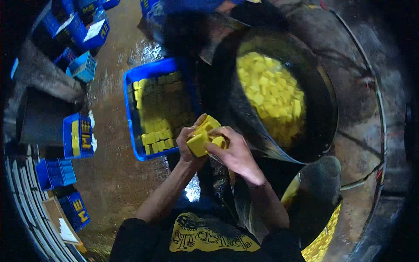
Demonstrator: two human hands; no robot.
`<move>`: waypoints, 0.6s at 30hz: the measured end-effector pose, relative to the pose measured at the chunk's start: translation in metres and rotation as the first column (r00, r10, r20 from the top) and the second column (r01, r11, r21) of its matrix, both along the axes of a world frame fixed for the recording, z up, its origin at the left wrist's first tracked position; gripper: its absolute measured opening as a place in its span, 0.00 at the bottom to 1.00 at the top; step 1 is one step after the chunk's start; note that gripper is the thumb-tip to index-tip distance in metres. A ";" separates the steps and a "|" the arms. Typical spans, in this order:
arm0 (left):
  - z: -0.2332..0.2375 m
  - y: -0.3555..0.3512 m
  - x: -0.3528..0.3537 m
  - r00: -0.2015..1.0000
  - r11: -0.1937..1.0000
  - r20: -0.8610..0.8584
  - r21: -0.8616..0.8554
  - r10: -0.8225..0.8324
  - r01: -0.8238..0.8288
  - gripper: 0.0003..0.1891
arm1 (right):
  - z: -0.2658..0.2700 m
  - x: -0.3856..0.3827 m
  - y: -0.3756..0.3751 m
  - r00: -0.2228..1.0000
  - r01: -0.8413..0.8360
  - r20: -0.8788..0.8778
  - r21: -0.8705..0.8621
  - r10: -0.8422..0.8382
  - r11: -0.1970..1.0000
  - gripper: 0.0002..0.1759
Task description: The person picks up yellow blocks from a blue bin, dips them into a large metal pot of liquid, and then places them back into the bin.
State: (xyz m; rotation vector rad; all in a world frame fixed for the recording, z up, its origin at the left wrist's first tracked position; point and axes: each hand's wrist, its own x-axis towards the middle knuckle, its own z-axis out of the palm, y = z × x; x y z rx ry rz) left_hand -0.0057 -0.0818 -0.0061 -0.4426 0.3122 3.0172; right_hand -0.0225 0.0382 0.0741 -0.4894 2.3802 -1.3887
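Observation:
Several yellow blocks (198,143) are held between my two hands, in front of my body. My left hand (187,142) is wrapped round them from the left side. My right hand (231,150) closes on the blocks from the right, its thumb and fingers bent round them. Left of my hands lies a blue crate (129,118) with rows of yellow blocks (158,136), partly in shadow. A large dark pot (321,105) stands to the right, holding many yellow blocks (273,87) in liquid.
Blue crates (78,135) stand along the left side of the wet floor (109,174). A smaller light-blue crate (83,66) is at the upper left. At the lower right is a round dark vessel (321,183). A hose (379,100) runs along the right.

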 end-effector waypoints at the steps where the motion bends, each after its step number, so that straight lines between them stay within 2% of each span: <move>1: -0.012 -0.014 -0.001 1.000 0.997 0.018 0.078 -0.014 0.012 0.27 | 0.000 -0.002 -0.013 0.999 -0.020 0.028 -0.045 0.021 0.999 0.20; 3: -0.034 -0.040 -0.003 0.997 0.995 0.078 0.100 0.012 -0.020 0.26 | -0.011 -0.008 -0.040 0.990 -0.100 0.085 -0.120 0.111 0.988 0.26; 4: -0.040 -0.050 -0.003 0.993 0.994 0.120 0.104 0.003 -0.016 0.25 | -0.018 -0.011 -0.056 0.986 -0.117 0.104 -0.106 0.128 0.987 0.26; 5: -0.045 -0.056 -0.001 0.995 0.982 0.099 0.185 0.025 -0.043 0.24 | -0.024 -0.012 -0.074 0.996 -0.087 -0.004 0.023 0.087 0.996 0.29; 6: -0.051 -0.064 0.000 0.992 0.979 0.116 0.197 0.039 -0.061 0.24 | -0.032 -0.015 -0.089 0.991 -0.046 -0.118 0.144 0.063 0.988 0.32; 7: -0.059 -0.075 -0.001 0.992 0.959 0.125 0.282 -0.011 -0.025 0.24 | -0.040 -0.024 -0.100 0.934 -0.037 -0.329 0.305 0.142 0.952 0.39; 8: -0.070 -0.085 -0.003 0.990 0.931 0.128 0.364 -0.057 0.007 0.24 | -0.056 -0.033 -0.109 0.935 -0.062 -0.315 0.310 0.165 0.949 0.39; 9: -0.105 -0.088 -0.006 0.988 0.939 0.136 0.344 -0.071 0.021 0.29 | -0.078 -0.041 -0.114 0.978 -0.200 -0.018 0.213 0.209 0.956 0.41; 10: -0.112 -0.101 -0.006 0.987 0.937 0.153 0.350 -0.056 -0.001 0.29 | -0.101 -0.048 -0.118 0.923 -0.295 0.281 0.082 0.262 0.952 0.43; 11: -0.117 -0.115 -0.007 0.951 0.973 0.261 0.203 -0.166 0.114 0.31 | -0.127 -0.059 -0.123 0.887 -0.415 0.289 0.154 0.361 0.897 0.42; 12: -0.120 -0.129 -0.009 0.889 0.967 0.380 0.067 -0.254 0.247 0.32 | -0.151 -0.067 -0.131 0.877 -0.430 0.304 0.152 0.372 0.890 0.42; 13: -0.111 -0.136 -0.020 0.771 0.987 0.630 -0.045 -0.090 0.151 0.36 | -0.170 -0.075 -0.142 0.739 -0.396 0.553 -0.104 0.385 0.912 0.39; 14: -0.123 -0.147 -0.025 0.765 0.989 0.639 -0.042 -0.081 0.140 0.36 | -0.189 -0.083 -0.151 0.527 -0.270 0.736 -0.329 0.425 0.905 0.36; 15: -0.144 -0.157 -0.029 0.767 0.989 0.641 -0.095 -0.024 0.110 0.36 | -0.199 -0.092 -0.160 0.515 -0.276 0.742 -0.331 0.429 0.902 0.36; 17: -0.194 -0.185 -0.029 0.763 0.985 0.646 -0.153 0.041 0.077 0.37 | -0.216 -0.111 -0.181 0.359 -0.029 0.818 -0.472 0.450 0.881 0.24; 18: -0.224 -0.206 -0.024 0.769 0.810 0.639 -0.450 -0.003 0.377 0.37 | -0.229 -0.120 -0.192 0.351 -0.030 0.819 -0.475 0.454 0.879 0.24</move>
